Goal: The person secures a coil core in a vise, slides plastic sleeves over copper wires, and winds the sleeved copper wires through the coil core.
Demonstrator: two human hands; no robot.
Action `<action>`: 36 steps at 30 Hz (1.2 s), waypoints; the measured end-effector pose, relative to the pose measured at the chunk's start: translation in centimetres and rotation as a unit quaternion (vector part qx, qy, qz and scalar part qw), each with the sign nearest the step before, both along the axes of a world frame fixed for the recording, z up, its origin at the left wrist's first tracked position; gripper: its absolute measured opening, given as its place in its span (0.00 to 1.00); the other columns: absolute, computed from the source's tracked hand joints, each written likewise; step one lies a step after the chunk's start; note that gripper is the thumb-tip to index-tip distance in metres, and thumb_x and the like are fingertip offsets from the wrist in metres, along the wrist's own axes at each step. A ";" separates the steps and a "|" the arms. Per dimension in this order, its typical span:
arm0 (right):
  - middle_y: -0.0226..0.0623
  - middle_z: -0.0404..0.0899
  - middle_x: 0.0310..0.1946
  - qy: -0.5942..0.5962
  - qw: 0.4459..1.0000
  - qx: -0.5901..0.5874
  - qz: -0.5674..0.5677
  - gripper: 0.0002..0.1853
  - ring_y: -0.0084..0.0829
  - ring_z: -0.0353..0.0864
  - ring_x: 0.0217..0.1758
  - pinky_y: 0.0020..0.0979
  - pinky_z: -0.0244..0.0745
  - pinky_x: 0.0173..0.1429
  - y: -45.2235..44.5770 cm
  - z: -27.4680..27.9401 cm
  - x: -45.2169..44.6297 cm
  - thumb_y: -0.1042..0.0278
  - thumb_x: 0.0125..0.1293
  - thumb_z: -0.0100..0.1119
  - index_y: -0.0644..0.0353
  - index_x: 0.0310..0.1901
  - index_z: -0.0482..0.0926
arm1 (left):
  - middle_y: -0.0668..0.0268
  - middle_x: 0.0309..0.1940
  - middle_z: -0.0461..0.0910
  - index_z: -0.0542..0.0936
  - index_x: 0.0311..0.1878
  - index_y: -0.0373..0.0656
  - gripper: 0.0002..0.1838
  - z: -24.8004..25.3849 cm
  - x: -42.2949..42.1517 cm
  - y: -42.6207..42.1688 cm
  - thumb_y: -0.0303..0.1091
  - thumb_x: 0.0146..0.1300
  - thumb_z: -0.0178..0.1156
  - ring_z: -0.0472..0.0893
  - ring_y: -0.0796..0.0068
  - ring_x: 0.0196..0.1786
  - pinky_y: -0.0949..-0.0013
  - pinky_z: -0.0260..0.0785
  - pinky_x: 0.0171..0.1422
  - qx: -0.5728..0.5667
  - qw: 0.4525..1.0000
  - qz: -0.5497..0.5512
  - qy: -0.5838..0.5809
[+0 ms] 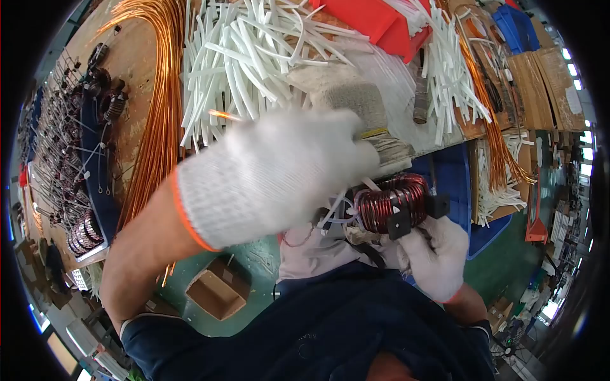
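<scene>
My right hand (438,257), in a white knitted glove, grips a ring-shaped coil (393,206) wound with dark red copper wire. Black blocks (399,223) sit on the coil's near side, and pale sleeved leads (337,213) come off its left. Smeared by motion, my gloved left hand (279,165) is raised over the bench, left of and above the coil. Its fingers look curled, but what they hold is hidden. A short bright copper wire end (223,115) shows at that hand's upper edge. Just beyond its fingers lies a grey, cloth-like block (349,98).
White sleeving pieces (238,57) are heaped at the back, beside a long copper wire bundle (152,95). Finished coils (70,152) crowd the left side. A red bin (375,25) stands at the back, a blue bin (451,181) on the right. One cardboard box (219,289) is on the floor.
</scene>
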State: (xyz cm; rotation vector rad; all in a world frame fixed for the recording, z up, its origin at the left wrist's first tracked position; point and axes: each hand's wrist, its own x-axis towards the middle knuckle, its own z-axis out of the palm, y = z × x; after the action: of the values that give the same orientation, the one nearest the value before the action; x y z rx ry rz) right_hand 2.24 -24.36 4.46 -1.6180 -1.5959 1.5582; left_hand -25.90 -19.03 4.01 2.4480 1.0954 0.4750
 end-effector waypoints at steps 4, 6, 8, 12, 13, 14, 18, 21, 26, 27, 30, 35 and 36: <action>0.38 0.91 0.34 -0.025 0.996 0.005 0.083 0.09 0.21 0.88 0.34 0.25 0.83 0.40 1.6 -0.2 1.6 0.79 0.75 0.61 0.68 0.52 0.85 | 0.58 0.37 0.83 0.88 0.48 0.40 0.15 -0.7 -2.9 0.2 0.15 0.62 0.61 0.85 0.63 0.36 0.64 0.79 0.36 -0.025 0.994 0.063 -0.084; 0.38 0.91 0.34 -0.024 0.995 0.023 0.091 0.08 0.22 0.90 0.36 0.26 0.83 0.42 1.5 -0.5 1.6 0.79 0.75 0.60 0.68 0.52 0.85 | 0.58 0.41 0.87 0.87 0.49 0.36 0.10 -0.3 -4.5 -0.3 0.18 0.71 0.59 0.87 0.68 0.40 0.67 0.82 0.39 0.067 0.984 0.143 -0.082; 0.38 0.91 0.34 -0.025 0.994 0.039 0.099 0.08 0.23 0.91 0.38 0.27 0.84 0.44 1.4 -0.5 1.7 0.80 0.75 0.60 0.68 0.52 0.85 | 0.58 0.42 0.88 0.86 0.56 0.40 0.11 -0.3 -8.3 0.7 0.24 0.76 0.58 0.90 0.67 0.45 0.67 0.84 0.51 0.235 0.913 0.325 0.076; 0.38 0.91 0.34 0.003 0.995 0.041 0.093 0.08 0.23 0.89 0.36 0.27 0.83 0.43 1.9 -0.3 1.5 0.80 0.75 0.59 0.68 0.51 0.85 | 0.58 0.61 0.85 0.81 0.68 0.45 0.19 3.1 -9.6 -0.2 0.28 0.77 0.61 0.90 0.63 0.54 0.65 0.84 0.56 0.350 0.852 0.339 0.193; 0.38 0.91 0.34 0.010 0.994 0.034 0.102 0.08 0.22 0.89 0.36 0.27 0.83 0.43 1.8 -0.2 1.6 0.80 0.76 0.59 0.68 0.51 0.85 | 0.58 0.64 0.84 0.81 0.70 0.45 0.21 2.9 -6.9 -1.1 0.28 0.75 0.62 0.89 0.61 0.58 0.63 0.84 0.59 0.257 0.907 0.326 0.065; 0.38 0.91 0.34 0.008 0.994 0.037 0.103 0.08 0.22 0.89 0.36 0.27 0.83 0.43 1.7 -0.1 1.6 0.80 0.76 0.59 0.68 0.51 0.85 | 0.59 0.63 0.85 0.81 0.69 0.44 0.25 3.7 -5.1 -0.6 0.25 0.69 0.65 0.86 0.59 0.64 0.60 0.82 0.64 0.280 0.929 0.200 0.136; 0.37 0.90 0.32 -0.003 0.998 0.003 0.066 0.08 0.21 0.88 0.34 0.27 0.82 0.42 1.4 -0.2 1.3 0.78 0.76 0.58 0.69 0.51 0.85 | 0.60 0.43 0.84 0.88 0.52 0.41 0.17 -0.2 -0.1 0.1 0.20 0.58 0.68 0.86 0.61 0.45 0.62 0.82 0.53 0.132 0.991 0.022 0.016; 0.37 0.90 0.31 0.009 0.998 -0.001 0.063 0.08 0.21 0.87 0.33 0.26 0.82 0.41 1.2 -0.1 1.9 0.78 0.76 0.59 0.69 0.50 0.85 | 0.62 0.35 0.81 0.88 0.46 0.39 0.10 0.2 -0.5 -0.6 0.21 0.61 0.68 0.85 0.66 0.40 0.64 0.80 0.44 0.063 0.997 0.049 0.013; 0.38 0.90 0.28 0.005 0.990 0.012 0.140 0.07 0.22 0.89 0.29 0.24 0.82 0.36 3.6 -0.3 3.2 0.75 0.77 0.60 0.70 0.43 0.85 | 0.59 0.37 0.83 0.89 0.41 0.40 0.04 1.4 -3.5 -1.5 0.27 0.64 0.72 0.84 0.66 0.41 0.67 0.76 0.39 -0.251 0.963 0.091 -0.035; 0.38 0.90 0.28 0.002 0.990 0.006 0.140 0.07 0.22 0.89 0.29 0.24 0.82 0.36 4.1 -0.4 3.3 0.75 0.77 0.60 0.70 0.43 0.85 | 0.59 0.37 0.83 0.89 0.41 0.40 0.04 0.5 -3.6 -1.9 0.27 0.64 0.72 0.84 0.66 0.41 0.67 0.76 0.39 -0.256 0.962 0.091 -0.038; 0.35 0.90 0.25 -0.024 0.975 0.022 0.219 0.07 0.26 0.91 0.28 0.27 0.83 0.33 5.3 0.0 3.7 0.76 0.76 0.60 0.67 0.38 0.85 | 0.49 0.53 0.86 0.93 0.44 0.42 0.12 -3.1 -2.9 -2.5 0.37 0.61 0.80 0.84 0.59 0.52 0.60 0.78 0.55 -0.349 0.887 -0.004 -0.303; 0.36 0.90 0.25 0.031 0.979 -0.030 0.200 0.05 0.26 0.91 0.28 0.27 0.84 0.35 3.9 -1.9 5.5 0.79 0.72 0.61 0.66 0.39 0.86 | 0.54 0.54 0.85 0.87 0.46 0.36 0.24 -6.2 -0.9 -4.5 0.48 0.62 0.81 0.83 0.64 0.55 0.63 0.76 0.60 -0.610 0.657 0.098 -0.432; 0.36 0.90 0.26 0.038 0.978 -0.040 0.200 0.05 0.26 0.91 0.28 0.27 0.84 0.36 3.5 -2.0 5.7 0.80 0.71 0.61 0.66 0.39 0.86 | 0.56 0.54 0.85 0.84 0.48 0.34 0.28 -6.7 -0.5 -5.0 0.51 0.62 0.82 0.83 0.67 0.55 0.65 0.76 0.61 -0.622 0.618 0.115 -0.467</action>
State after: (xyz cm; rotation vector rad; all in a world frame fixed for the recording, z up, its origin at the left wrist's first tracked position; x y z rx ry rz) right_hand 7.91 -20.88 2.48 -1.3097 -1.9265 1.8772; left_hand -26.36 -24.02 -2.69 0.6133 0.7474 0.6241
